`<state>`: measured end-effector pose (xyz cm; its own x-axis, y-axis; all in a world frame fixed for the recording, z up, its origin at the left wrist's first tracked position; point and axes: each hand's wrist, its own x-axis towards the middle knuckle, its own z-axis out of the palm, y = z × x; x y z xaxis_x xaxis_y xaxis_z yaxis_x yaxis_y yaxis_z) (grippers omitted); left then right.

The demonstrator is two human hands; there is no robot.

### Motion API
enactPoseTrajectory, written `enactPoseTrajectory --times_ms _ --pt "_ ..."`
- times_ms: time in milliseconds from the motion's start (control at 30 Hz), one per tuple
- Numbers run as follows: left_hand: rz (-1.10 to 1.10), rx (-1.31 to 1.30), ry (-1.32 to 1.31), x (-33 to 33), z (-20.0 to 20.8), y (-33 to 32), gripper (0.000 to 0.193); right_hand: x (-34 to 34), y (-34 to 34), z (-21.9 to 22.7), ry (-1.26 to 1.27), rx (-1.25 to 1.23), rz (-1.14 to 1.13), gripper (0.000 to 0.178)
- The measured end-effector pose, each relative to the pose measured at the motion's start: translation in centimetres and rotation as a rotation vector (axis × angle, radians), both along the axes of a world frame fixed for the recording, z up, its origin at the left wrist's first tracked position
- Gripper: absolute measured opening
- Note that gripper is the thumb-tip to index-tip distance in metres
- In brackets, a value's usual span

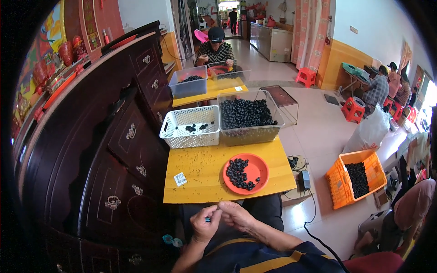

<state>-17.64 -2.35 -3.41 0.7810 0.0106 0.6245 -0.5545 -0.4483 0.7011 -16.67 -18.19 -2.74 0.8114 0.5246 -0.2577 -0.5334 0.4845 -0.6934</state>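
Single fisheye view, head-worn, left of centre, looking down and forward. Yellow surface point(205, 168) close below; tiled floor point(309, 123) running farther off. Straight edges bow rimward.

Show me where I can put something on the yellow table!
The biggest bare patch is left of the red plate, in front of the white basket, though speckled, with a label. A smaller one lies between plate and right edge of table. Basket and clear tub crowd the back.

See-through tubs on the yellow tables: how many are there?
3: the near tub beside the white basket, and the far left tub and far right tub on the farther table. More could be hidden.
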Motion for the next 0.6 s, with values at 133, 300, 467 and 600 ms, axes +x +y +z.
enactPoseTrajectory --times_ms 133,300,467,600 --pt "-0.002 0.009 0.027 0.4 0.1 -0.1 0.022 0.5 -0.2 0.0 -0.018 -0.001 0.011 0.032" --pt "-0.09 0.001 0.12 1.2 0.4 -0.6 0.022 0.8 -0.6 -1.0 0.003 0.015 -0.023 0.031" --pt "-0.093 -0.029 0.146 1.9 -0.2 -0.4 0.021 1.4 -0.2 -0.9 0.027 -0.005 -0.047 0.03" --pt "-0.029 -0.031 0.125 2.3 -1.4 0.4 0.022 2.2 0.7 -1.5 0.088 0.003 -0.039 0.03"
